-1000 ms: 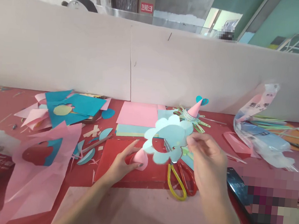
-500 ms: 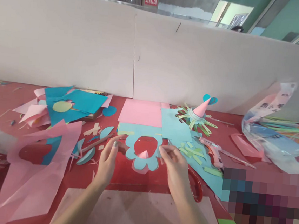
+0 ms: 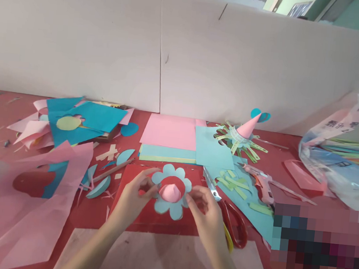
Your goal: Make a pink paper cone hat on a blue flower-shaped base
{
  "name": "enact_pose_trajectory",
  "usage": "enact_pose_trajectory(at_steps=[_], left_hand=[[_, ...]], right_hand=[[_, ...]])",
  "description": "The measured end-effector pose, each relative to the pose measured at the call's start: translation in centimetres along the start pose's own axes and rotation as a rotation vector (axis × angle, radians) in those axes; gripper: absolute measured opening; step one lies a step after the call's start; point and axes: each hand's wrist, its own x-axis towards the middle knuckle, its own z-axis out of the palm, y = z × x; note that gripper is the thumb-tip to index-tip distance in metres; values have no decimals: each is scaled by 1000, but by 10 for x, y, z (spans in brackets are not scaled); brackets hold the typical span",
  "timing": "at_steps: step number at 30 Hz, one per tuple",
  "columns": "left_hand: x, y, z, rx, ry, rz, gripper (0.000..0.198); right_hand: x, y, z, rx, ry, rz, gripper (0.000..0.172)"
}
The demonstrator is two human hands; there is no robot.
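A light blue flower-shaped paper ring (image 3: 175, 210) is held level between my two hands. My left hand (image 3: 137, 192) pinches its left petals, and my right hand (image 3: 206, 207) grips the right edge between thumb and fingers. Through the ring's round hole a pink paper cone (image 3: 171, 192) points up; I cannot tell if the ring touches it. Both are over a red board (image 3: 127, 216). Scissors (image 3: 212, 189) with red and yellow handles lie just right of my right hand, which partly covers them.
Behind stand a decorated pink cone hat (image 3: 247, 128) and pink sheets (image 3: 168, 131). To the right are a pink glue gun (image 3: 266, 187), green strips (image 3: 233, 182) and a plastic bag (image 3: 332, 157). Pink cut paper (image 3: 41, 218) covers the left. A pale board (image 3: 161, 259) lies nearest me.
The blue ring has come down around the pink cone, whose tip and sides now show inside the hole. The view has tilted downward, and the scissors are more exposed.
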Motion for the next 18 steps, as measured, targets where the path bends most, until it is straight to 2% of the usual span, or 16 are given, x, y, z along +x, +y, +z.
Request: enact_pose_trajectory(at_steps=[3,6,9,12,16,18], left_hand=[[0,-5,-1,77,-61,-2,34],[-1,-11,1,204,-68,13,30],[0,-17,3,339,-48,70,28],[3,-20,1,385,-12,172,26],[4,-10,-7,351,61,239,27],[2,-2,-11,314,-7,233,27]], right_hand=[[-3,9,-1,-138,-31,-37,18],[-5,20,1,-249,-59,-54,17],[-7,31,3,-378,-10,-105,26],[-8,35,3,-518,65,-237,20],[-8,31,1,-554,117,-389,19],[-8,29,1,-544,109,-440,22]])
